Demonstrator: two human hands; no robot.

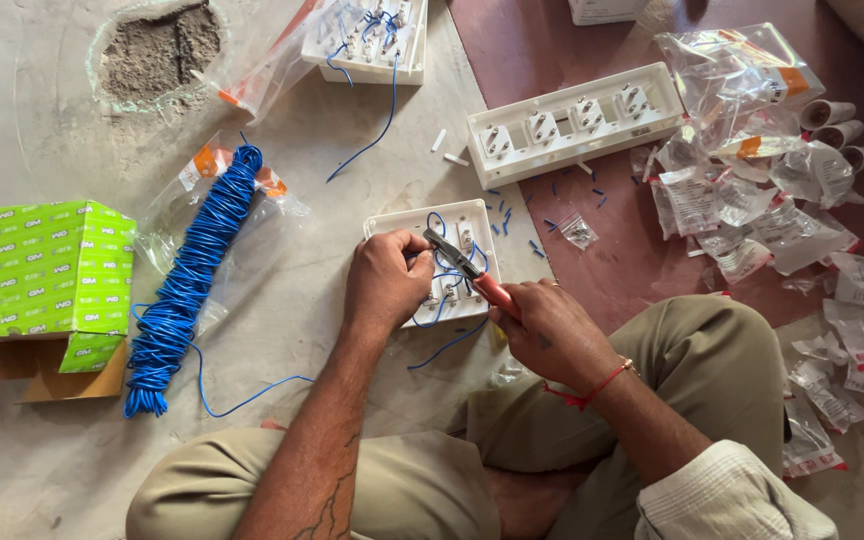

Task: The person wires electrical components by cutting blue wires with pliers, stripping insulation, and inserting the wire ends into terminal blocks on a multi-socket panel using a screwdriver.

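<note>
The person is sitting cross-legged on the floor [72, 480] and working over a small white switch plate [449, 222] that is lying face down just in front of the knees, its back wired with short blue leads.

The left hand [384, 283] is resting on the plate's left edge, its fingers curled together and pinching a blue wire [439, 278] at the plate's back. The right hand [552, 335] is clamped around the red handles of a pair of pliers [464, 268]; the metal nose is pointing up and left over the middle of the plate, touching or just above the wiring, and I cannot tell which. A red thread is lying around the right wrist.

A loose end of blue wire is trailing from under the plate toward the person's lap. A thick coil of blue wire [190, 280] is lying well to the left, partly on a clear bag. A green cardboard box [47, 270] is sitting near the floor's left edge, flaps open. A long white socket strip [572, 122] is lying above the plate, with small blue and white offcuts scattered between them. A heap of clear plastic packets [762, 190] is spreading along the right side.
</note>
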